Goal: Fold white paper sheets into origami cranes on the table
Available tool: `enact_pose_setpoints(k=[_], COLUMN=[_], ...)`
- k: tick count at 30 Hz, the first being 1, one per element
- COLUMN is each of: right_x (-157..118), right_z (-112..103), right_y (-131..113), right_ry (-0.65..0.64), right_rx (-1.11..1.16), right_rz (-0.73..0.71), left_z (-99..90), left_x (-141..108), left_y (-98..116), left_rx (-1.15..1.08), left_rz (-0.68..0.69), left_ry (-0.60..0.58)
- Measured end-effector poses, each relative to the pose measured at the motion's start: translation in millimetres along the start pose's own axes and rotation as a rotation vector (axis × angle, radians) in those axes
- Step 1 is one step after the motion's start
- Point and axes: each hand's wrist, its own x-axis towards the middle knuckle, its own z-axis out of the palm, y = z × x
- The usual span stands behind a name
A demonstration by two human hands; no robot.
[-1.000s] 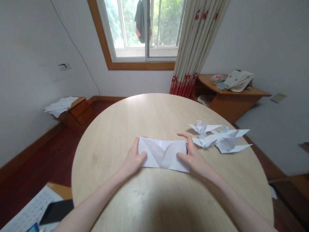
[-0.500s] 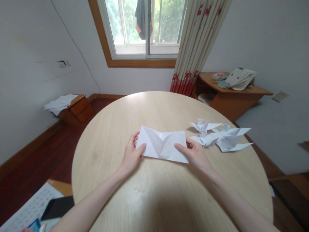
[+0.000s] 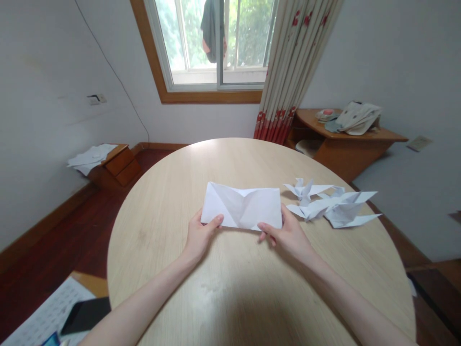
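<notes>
A folded sheet of white paper is held up between both hands over the round table, with diagonal creases meeting in a V at its middle. My left hand grips its lower left part, thumb on the front face and fingers behind. At the lower right corner, my right hand pinches the sheet, thumb in front, with some fingertips showing below the edge. Several folded paper cranes lie together on the table, just right of my right hand.
The round wooden table fills the middle. At lower left lie a black phone and a printed sheet. Papers top a small drawer cabinet at far left. A corner desk with a cloth bag stands at back right.
Both thumbs have shifted to the paper's lower edge, and the sheet sits slightly higher. My right fingertips now show beneath the paper. The cranes have stayed in place.
</notes>
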Motion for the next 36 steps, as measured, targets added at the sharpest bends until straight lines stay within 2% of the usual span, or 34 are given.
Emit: enact_pose_setpoints(k=[4, 8, 11, 14, 20, 28, 33, 36], right_x=[-1, -3, -2, -1, -4, -9, -13, -16], right_z=[-4, -1, 3, 7, 15, 25, 24, 24], right_y=[-4, -5, -3, -1, 5, 16, 15, 15], right_ry=[0.066, 0.118, 0.121, 0.103, 0.055, -0.013, 0.031, 0.003], right_rx=[0.009, 0.106, 0.242, 0.356, 0.425, 0.068, -0.141, -0.196], right_rz=[0.000, 0.024, 0.055, 0.085, 0.090, 0.019, -0.063, -0.086], left_z=[-0.9, 1.5, 4.2, 5.9, 7.7, 10.6, 11.1, 12.0], left_x=[-2, -6, -7, -7, -10, -16, -15, -15], left_y=[-7, -11, -11, -12, -15, -8, -9, -7], left_rx=[-0.021, -0.090, -0.132, -0.054, 0.035, 0.099, 0.102, 0.080], left_rz=[-0.042, -0.055, -0.054, -0.059, -0.058, -0.093, -0.085, -0.071], left_ry=[0.038, -0.003, -0.031, -0.046, -0.074, -0.143, -0.143, -0.144])
